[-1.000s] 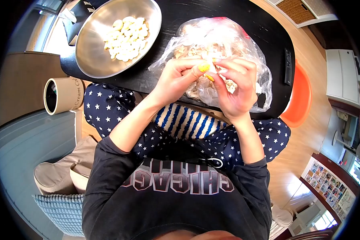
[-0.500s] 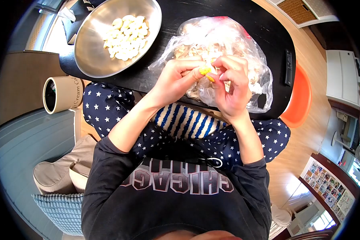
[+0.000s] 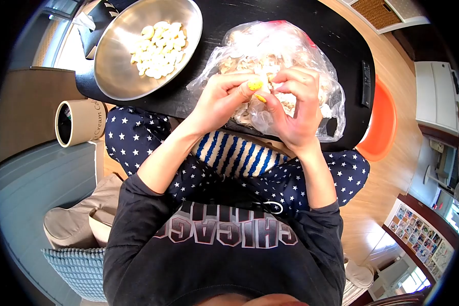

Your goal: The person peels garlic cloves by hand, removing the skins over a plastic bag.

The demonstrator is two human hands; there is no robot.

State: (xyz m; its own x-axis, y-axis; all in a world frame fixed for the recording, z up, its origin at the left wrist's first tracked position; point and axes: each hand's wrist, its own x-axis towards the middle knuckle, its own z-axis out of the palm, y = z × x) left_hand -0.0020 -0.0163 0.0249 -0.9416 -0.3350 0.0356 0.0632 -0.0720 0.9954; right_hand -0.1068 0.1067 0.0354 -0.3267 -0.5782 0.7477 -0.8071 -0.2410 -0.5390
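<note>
Over the near part of a clear plastic bag [image 3: 270, 38], my left hand [image 3: 222, 99] and my right hand [image 3: 298, 109] meet at the fingertips. Both pinch at something small and pale, too bright and small to make out. Yellow nails show on both thumbs. The bag lies crumpled and open, with pale, flaky, peel-like pieces inside. To the left, a wide steel bowl [image 3: 109, 66] holds a heap of pale, peeled clove-like pieces [image 3: 160, 48].
The black table [image 3: 214, 23] carries a remote control [image 3: 366, 84] at its right edge and a dark tissue box [image 3: 94, 30] at the upper left. A cream bin [image 3: 84, 121] stands left, an orange basin [image 3: 383, 122] right. A striped cloth [image 3: 239, 154] lies over the lap.
Both hands have shifted slightly, and the fingertips of my right hand have drawn a little away from my left. The bowl and the bag look unmoved on the table.
</note>
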